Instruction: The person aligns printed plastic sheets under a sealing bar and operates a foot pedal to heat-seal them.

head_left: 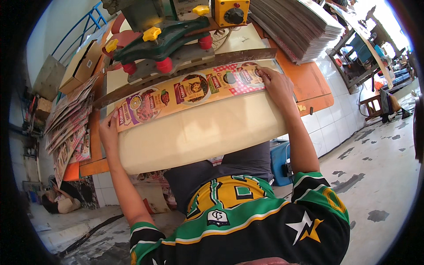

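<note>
A long printed strip (187,92) with food pictures in orange, purple and pink check lies across the machine's bed, its far edge close to a dark metal bar (176,73). My left hand (109,132) grips its left end, thumb on top and most fingers hidden beneath or behind. At the right end my right hand (274,86) pinches the strip near its far corner. A broad cream sheet (198,137) extends from the strip's near side toward my lap, between my forearms. Above the bar stands a green machine head (163,48) with red feet and yellow knobs.
A tall stack of sheets (296,28) stands at the back right on the orange table (309,84). Loose printed strips (70,119) are piled at the left, beside an open cardboard box (81,66). A yellow control box (230,13) with a black dial sits behind the bar.
</note>
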Demonstrator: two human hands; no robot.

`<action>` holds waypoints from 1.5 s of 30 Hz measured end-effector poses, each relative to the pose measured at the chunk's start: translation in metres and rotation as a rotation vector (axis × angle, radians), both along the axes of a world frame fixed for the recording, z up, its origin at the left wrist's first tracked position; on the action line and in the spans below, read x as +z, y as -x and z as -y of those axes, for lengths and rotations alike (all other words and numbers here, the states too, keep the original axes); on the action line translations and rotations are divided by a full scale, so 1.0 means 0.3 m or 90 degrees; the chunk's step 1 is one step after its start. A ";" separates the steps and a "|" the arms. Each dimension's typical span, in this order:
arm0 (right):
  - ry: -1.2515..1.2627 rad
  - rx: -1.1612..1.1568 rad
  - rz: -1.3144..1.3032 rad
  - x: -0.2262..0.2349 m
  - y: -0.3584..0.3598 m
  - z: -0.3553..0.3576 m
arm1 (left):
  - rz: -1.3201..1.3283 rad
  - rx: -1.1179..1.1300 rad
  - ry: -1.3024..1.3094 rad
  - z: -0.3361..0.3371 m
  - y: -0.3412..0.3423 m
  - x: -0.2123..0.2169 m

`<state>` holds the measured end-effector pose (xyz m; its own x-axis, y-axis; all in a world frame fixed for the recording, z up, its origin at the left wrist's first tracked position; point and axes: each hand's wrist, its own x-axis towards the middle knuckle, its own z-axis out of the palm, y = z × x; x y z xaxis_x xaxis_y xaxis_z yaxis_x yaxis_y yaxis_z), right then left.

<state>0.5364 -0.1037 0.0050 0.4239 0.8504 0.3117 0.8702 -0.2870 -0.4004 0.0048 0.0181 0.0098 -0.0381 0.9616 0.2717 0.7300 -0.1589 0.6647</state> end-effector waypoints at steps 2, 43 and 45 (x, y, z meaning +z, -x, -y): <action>-0.008 -0.001 0.005 -0.008 -0.003 0.000 | -0.005 0.011 0.011 -0.002 -0.008 0.004; 0.007 -0.010 -0.020 0.021 0.020 0.011 | -0.053 0.033 -0.039 -0.047 0.032 -0.033; 0.012 -0.021 -0.025 0.017 0.016 0.016 | -0.052 0.031 -0.033 -0.057 0.039 -0.042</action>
